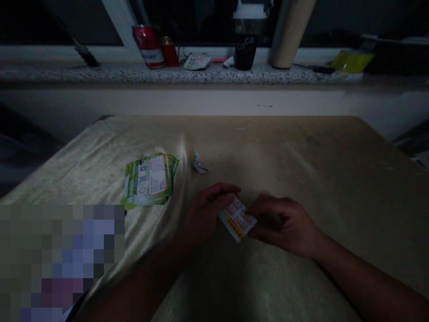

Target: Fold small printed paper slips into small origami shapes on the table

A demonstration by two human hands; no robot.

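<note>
Between my two hands is a small folded piece of printed paper (237, 218), white with orange blocks and a yellow strip. My left hand (214, 201) grips its left and upper edge, thumb on the face and fingers behind. On the right side, my right hand (284, 223) pinches the paper's edge between thumb and fingers. Just beyond my left hand lies a small folded paper piece (200, 163), pointed and printed in several colours. A stack of green printed leaflets (147, 181) rests to the left on the cloth.
A pale cloth covers the table (301, 156). Along the stone windowsill (117, 76) stand a red can (149, 47), an orange bottle (170, 51), a dark lidded cup (246, 42) and a tan cylinder (291, 36). A yellow packet (353, 61) lies farther right. The lower left is pixelated.
</note>
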